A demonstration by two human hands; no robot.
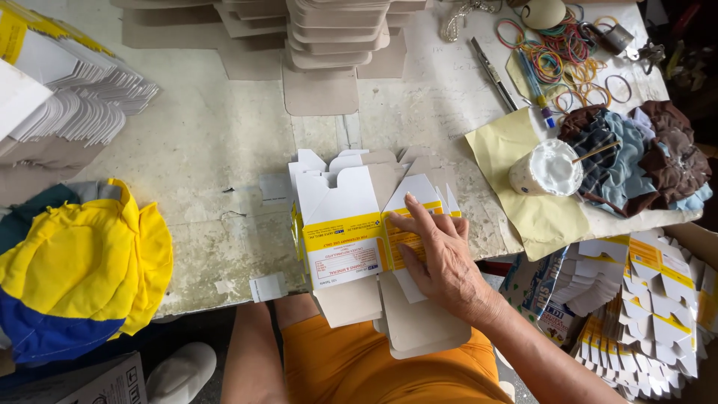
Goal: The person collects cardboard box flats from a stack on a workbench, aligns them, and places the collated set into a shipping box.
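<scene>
The flat yellow and white box (351, 239) lies at the table (224, 142) edge under the open, flat right hand (441, 258), which should press evenly; no left hand shows.

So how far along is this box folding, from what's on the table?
Done, it seems: a fanned pile of glued flat cartons at the far left. In hand: the right hand presses flat on yellow-and-white carton blanks at the table edge; the left hand isn't in view. Left: stacks of blanks wait at the right, and plain ones at the back.
</scene>
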